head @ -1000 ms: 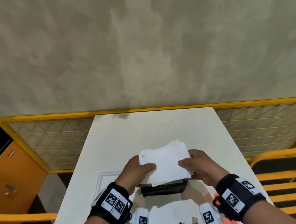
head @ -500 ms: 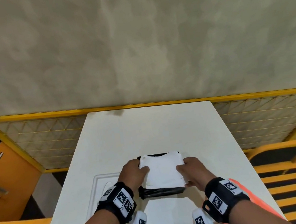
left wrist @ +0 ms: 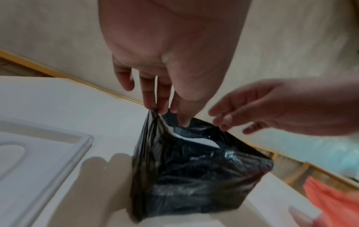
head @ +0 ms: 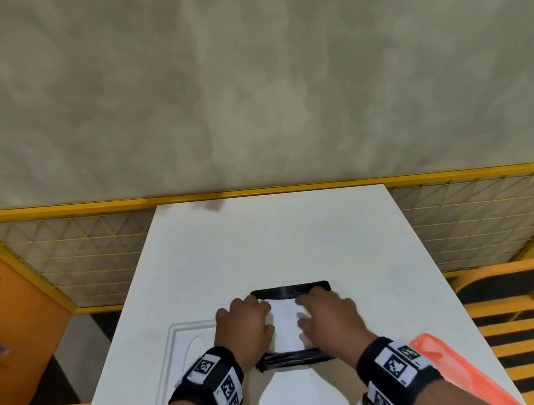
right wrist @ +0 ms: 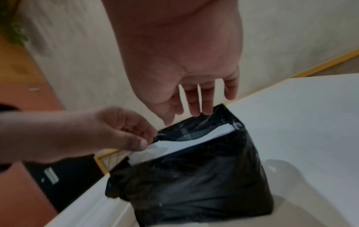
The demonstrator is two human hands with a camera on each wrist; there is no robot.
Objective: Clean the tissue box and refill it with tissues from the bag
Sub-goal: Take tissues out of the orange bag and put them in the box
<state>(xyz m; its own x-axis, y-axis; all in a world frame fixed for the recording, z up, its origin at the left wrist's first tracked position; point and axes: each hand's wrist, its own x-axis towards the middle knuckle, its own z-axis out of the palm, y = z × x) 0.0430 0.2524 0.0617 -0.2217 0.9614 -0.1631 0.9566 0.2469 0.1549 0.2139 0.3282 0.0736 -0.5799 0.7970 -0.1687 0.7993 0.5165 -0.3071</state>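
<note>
Head view: the left hand (head: 245, 330) and right hand (head: 327, 316) lie palm-down on the white tissues (head: 286, 326), likely seating them in the black tissue box (head: 289, 292) under them.

Left wrist view: left fingertips (left wrist: 153, 106) meet at the box's near-left rim, apparently pinching its black film (left wrist: 186, 176) aside.

Right wrist view: right fingers (right wrist: 205, 110) hang straight, apart, touching the far rim, gripping nothing.
</note>
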